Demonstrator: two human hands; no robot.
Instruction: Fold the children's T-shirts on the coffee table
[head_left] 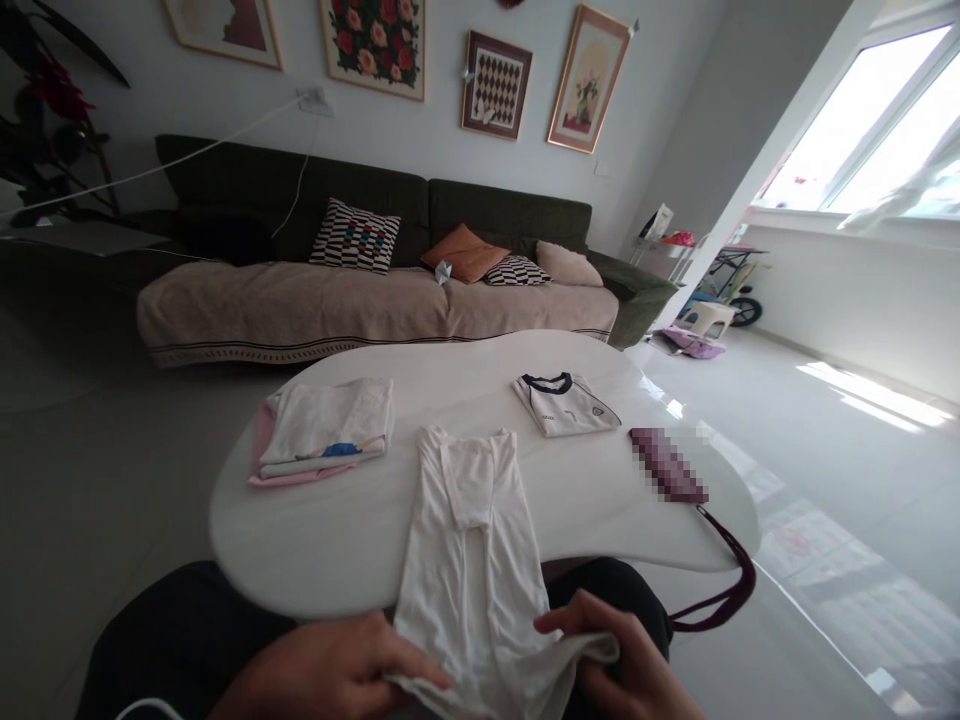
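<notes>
A long white garment (pixel 476 560) lies partly on the white table (pixel 322 560), its lower end hanging over the near edge towards my lap. Several of its layers are folded over each other, so I cannot tell if it is a top or trousers. At its lower left edge, my left hand (pixel 341 665) is closed on the fabric. My right hand (pixel 626 655) pinches the lower right corner, which is lifted and bunched between thumb and fingers. To the left is a stack of folded white and pink clothes (pixel 326 430). A folded white jersey with a dark collar (pixel 568 405) lies further back.
A blurred-out purple item (pixel 667 465) with a dark strap (pixel 739 590) sits at the table's right, the strap hanging over the edge. Behind the table stands a green sofa (pixel 502 210) with cushions. My dark-clothed knees (pixel 180 620) are against the near edge.
</notes>
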